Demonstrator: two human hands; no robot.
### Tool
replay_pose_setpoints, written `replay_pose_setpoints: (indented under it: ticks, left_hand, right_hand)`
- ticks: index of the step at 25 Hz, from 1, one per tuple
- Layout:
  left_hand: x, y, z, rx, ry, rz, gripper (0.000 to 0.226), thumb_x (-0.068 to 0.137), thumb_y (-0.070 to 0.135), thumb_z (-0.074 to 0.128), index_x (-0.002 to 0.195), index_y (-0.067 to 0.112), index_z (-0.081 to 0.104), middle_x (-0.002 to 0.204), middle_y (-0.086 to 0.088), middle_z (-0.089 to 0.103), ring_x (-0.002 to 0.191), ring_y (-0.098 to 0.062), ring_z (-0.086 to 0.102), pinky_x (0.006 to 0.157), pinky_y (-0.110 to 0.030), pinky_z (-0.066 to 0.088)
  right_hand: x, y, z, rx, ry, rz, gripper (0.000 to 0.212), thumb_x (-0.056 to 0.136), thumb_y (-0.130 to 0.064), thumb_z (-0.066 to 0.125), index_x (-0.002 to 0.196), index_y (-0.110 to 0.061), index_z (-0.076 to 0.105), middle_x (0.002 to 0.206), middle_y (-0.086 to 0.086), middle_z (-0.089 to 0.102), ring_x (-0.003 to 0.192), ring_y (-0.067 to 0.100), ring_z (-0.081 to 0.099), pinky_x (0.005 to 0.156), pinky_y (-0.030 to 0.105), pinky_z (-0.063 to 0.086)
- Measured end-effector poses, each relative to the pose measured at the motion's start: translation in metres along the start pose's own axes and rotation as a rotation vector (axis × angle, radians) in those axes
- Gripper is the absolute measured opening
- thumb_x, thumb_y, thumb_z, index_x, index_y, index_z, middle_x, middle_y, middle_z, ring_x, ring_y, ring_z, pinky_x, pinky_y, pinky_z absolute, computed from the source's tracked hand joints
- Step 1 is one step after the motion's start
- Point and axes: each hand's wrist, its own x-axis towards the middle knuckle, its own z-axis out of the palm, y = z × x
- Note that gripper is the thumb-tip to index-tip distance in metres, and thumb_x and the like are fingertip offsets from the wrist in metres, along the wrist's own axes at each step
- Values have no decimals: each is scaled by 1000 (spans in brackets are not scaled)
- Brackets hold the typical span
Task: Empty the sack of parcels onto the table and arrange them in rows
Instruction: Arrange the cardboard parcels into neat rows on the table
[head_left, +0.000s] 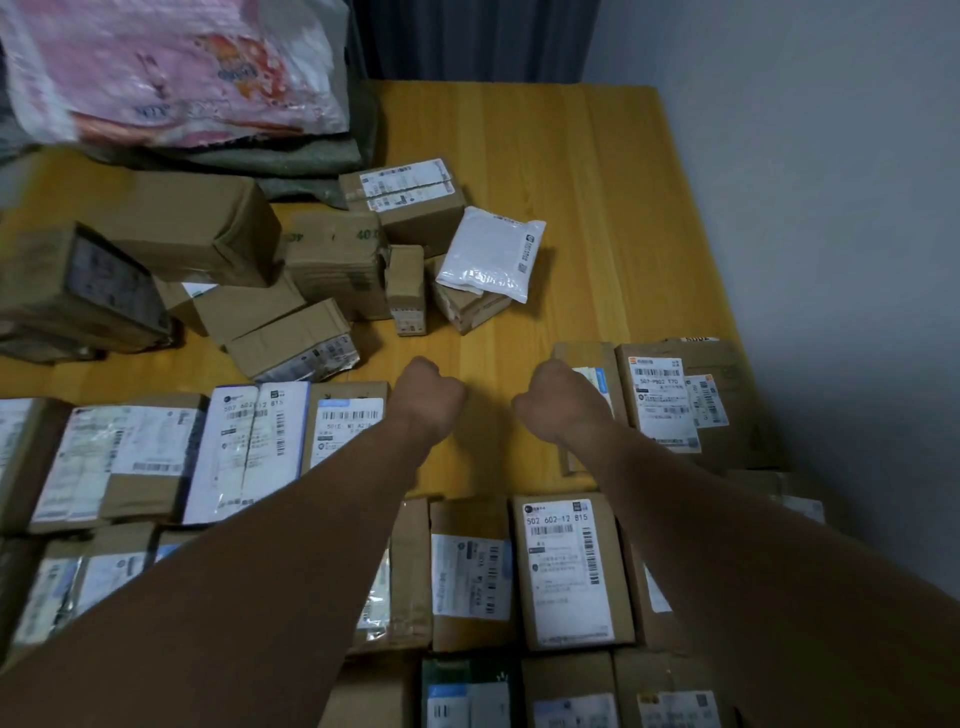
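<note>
Sack (311, 158) is lying crumpled at the far left corner of the bench (545, 171), with a pink plastic bag (171, 67) sitting on top of it. Just in front, a loose heap of boxes (208, 228) is sprawling at all angles, and a white pouch (491, 252) is leaning on its right edge. Nearer, labelled parcels are lining up: one row (249, 447) is running in from the left, another row (569, 566) is sitting closer still. Left hand (431, 397) is hovering over bare wood in a gap in the first row, fingers clenched and holding nothing. Right hand (561, 400) is beside it, apart, knuckles up against a narrow box (587, 353); its fingers are curling under, but I cannot tell whether they are gripping that box. A wider labelled box (660, 400) is sitting just right of it.
</note>
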Motion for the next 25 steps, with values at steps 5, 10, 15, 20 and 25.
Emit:
replay_pose_setpoints:
  ticks: [5, 10, 15, 20, 25]
  left_hand:
    - [13, -16, -44, 17, 114, 29, 12, 91, 10, 58, 101, 13, 51, 104, -10, 53, 92, -28, 55, 78, -39, 50]
    - [32, -36, -104, -14, 310, 41, 32, 88, 9, 57, 119, 2, 60, 111, -21, 63, 96, -37, 63, 73, -40, 56]
    - [47, -56, -157, -39, 508, 24, 45, 91, 16, 60, 133, 3, 52, 136, -20, 46, 127, -38, 45, 103, -44, 43]
    - [61, -56, -192, -113, 590, -15, 55, 88, 9, 58, 138, -2, 39, 144, -21, 36, 136, -37, 32, 109, -40, 31]
    - [90, -54, -232, -175, 608, 88, 64, 85, 5, 57, 145, -1, 35, 144, -23, 36, 135, -39, 34, 112, -41, 30]
  right_hand:
    - [5, -33, 28, -44, -21, -31, 14, 89, -26, 58, 88, -14, 50, 80, 2, 56, 84, 27, 62, 67, 32, 44]
    - [13, -93, 54, -47, -61, -103, 18, 88, -27, 58, 78, -18, 45, 86, 5, 58, 82, 28, 60, 63, 33, 45]
    - [24, -158, 80, -30, -1, -182, 34, 90, -21, 59, 122, -11, 53, 122, 13, 57, 105, 34, 60, 76, 37, 49]
    - [34, -208, 91, 87, 97, -230, 41, 90, -15, 61, 130, -11, 53, 127, 15, 54, 111, 35, 57, 78, 35, 46]
    - [46, -266, 91, 112, 126, -366, 56, 90, -14, 62, 143, -20, 44, 138, 14, 41, 121, 38, 50, 100, 44, 46]
